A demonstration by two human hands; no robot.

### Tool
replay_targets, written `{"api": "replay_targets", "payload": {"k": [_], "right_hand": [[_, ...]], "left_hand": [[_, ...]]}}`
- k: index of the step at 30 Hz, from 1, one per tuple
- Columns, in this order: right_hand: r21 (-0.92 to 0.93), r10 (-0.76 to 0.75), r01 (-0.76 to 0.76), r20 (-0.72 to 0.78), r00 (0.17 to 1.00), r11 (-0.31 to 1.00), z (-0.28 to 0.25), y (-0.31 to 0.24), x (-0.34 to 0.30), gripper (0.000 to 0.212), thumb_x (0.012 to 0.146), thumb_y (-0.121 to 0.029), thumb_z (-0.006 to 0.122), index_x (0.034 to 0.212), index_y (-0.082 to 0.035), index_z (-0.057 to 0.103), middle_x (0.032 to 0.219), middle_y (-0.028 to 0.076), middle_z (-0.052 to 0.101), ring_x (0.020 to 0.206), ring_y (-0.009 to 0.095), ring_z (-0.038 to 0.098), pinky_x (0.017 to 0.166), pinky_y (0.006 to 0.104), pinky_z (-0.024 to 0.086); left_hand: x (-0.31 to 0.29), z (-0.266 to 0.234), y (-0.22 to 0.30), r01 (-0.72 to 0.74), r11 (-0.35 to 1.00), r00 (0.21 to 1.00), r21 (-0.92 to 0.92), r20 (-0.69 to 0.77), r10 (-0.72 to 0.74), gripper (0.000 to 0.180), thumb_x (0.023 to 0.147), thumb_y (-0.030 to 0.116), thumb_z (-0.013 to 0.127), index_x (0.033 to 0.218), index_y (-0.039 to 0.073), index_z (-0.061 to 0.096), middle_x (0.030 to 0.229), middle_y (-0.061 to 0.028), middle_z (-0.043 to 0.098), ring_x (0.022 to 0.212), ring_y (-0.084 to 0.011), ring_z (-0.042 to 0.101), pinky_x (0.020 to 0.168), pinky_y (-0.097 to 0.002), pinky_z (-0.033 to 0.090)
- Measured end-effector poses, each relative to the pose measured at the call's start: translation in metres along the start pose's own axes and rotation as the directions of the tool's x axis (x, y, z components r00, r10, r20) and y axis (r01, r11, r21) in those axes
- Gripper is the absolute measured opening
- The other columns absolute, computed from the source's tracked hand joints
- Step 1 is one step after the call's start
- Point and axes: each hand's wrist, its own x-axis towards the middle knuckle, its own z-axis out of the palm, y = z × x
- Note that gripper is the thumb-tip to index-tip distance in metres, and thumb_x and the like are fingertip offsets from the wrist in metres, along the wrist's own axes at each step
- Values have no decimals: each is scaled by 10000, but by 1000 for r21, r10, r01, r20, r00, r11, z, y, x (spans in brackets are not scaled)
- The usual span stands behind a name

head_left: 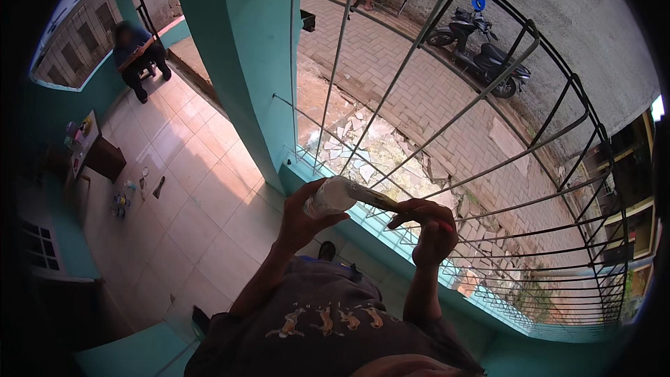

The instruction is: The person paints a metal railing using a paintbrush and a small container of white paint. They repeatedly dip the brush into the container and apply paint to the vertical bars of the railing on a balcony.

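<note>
A whitish, round plastic cup point(331, 197) sits in the left hand's point(299, 218) curled grip; the right hand point(431, 229) pinches a slim, dark brush-like tool point(375, 198) near its rim.
A dark metal grille point(534, 32) separates the teal ledge point(380, 225) and pale floor tiles point(181, 227) from a paved lane point(440, 98); the cup's contents are indistinct.

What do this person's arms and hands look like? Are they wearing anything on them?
The left hand and right hand wear no gloves, and I see no watch or cables. The forearms are bare up to the dark sleeves of a shirt with tan animal figures.
</note>
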Motion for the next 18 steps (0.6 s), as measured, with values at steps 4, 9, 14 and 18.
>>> {"api": "replay_targets", "payload": {"k": [4,9,14,18], "right_hand": [[96,-40,41,-12,999,995,-7,16,12,416,1045,-342,480,1084,64,561,989,256,679,669,301,710,641,377,580],[159,-28,17,63,998,987,3,30,27,389,1045,-298,491,1095,84,546,975,280,668,674,308,707,589,366,576],[182,-17,-6,121,992,983,22,38,49,356,1037,-244,508,1108,102,551,978,289,666,675,306,707,591,362,576],[200,-11,-6,84,996,980,49,54,56,305,1032,-204,519,1089,93,561,994,279,668,668,301,707,587,374,577]], "left_hand": [[5,5,-1,31,999,999,42,-31,-30,685,686,208,922,1260,31,594,1145,-117,680,1077,-217,658,921,-379,533],[11,-6,1,-18,991,996,134,-89,30,709,657,261,928,1247,26,613,1083,-113,713,987,-195,693,859,-340,563],[21,-31,-1,24,981,995,194,-99,-4,699,662,275,925,1236,23,615,1084,-104,710,1011,-199,680,885,-356,545],[40,-60,-15,-2,985,999,171,-42,9,682,674,230,927,1245,36,609,1106,-110,698,1049,-208,675,899,-357,545]]}}
